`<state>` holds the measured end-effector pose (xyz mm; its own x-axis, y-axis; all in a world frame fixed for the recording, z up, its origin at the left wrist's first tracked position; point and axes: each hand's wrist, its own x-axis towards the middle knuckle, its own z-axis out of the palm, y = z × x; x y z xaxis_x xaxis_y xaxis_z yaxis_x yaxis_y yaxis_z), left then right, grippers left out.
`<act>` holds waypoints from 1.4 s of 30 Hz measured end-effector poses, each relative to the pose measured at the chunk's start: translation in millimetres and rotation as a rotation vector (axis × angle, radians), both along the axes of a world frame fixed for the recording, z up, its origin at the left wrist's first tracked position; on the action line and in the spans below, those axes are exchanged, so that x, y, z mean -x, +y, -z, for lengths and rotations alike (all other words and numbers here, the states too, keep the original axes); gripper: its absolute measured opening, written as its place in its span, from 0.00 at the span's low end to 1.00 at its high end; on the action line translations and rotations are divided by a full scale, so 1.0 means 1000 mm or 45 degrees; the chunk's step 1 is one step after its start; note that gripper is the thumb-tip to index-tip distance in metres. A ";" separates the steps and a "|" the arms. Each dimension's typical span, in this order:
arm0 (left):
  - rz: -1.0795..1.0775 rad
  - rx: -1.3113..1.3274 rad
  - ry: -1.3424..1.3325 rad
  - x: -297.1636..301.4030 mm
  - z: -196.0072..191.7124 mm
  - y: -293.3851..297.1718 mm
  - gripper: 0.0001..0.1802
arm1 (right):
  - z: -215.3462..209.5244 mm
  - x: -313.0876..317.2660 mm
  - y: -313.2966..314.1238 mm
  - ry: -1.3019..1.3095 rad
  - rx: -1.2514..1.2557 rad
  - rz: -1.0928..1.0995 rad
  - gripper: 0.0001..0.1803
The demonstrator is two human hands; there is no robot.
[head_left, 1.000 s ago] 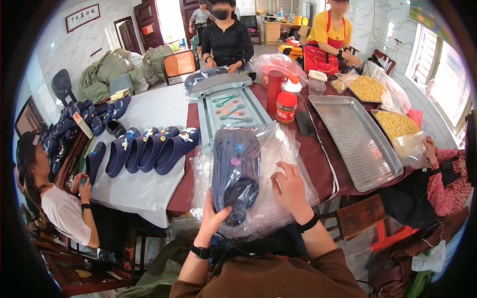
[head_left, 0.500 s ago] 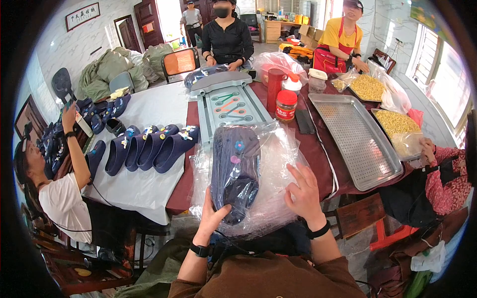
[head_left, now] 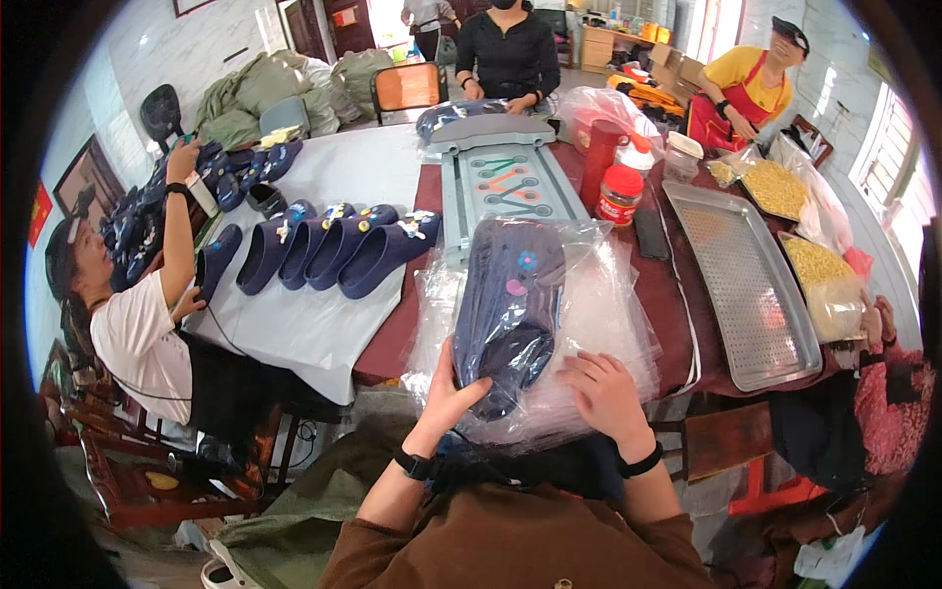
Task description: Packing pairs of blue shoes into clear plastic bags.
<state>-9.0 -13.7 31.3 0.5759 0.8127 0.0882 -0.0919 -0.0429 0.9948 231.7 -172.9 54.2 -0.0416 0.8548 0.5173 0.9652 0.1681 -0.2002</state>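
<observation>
Left fingers (head_left: 461, 393) grip bagged navy clog (head_left: 505, 304) | right fingers (head_left: 589, 378) spread flat on plastic bags (head_left: 599, 324)

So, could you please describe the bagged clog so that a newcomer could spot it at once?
Start at the long table with the dark red cloth and look to its near edge, where both hands meet. The dark blue clog lies there on a stack of clear bags. Unlike the row of bare clogs to the left, it is wrapped in clear plastic.

Brown long sleeves pushed up, black wristbands on both hands (head_left: 446, 398)
</observation>
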 end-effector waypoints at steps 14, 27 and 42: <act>-0.367 -0.180 -0.035 0.079 -0.073 0.001 0.60 | 0.032 0.002 0.004 0.286 0.020 0.052 0.15; -0.859 -0.366 2.120 0.327 -0.167 -0.061 0.57 | 0.044 0.000 0.003 0.275 -0.082 0.061 0.15; -0.061 0.410 2.649 0.410 0.048 -0.074 0.47 | 0.038 0.006 0.005 0.299 -0.072 0.095 0.15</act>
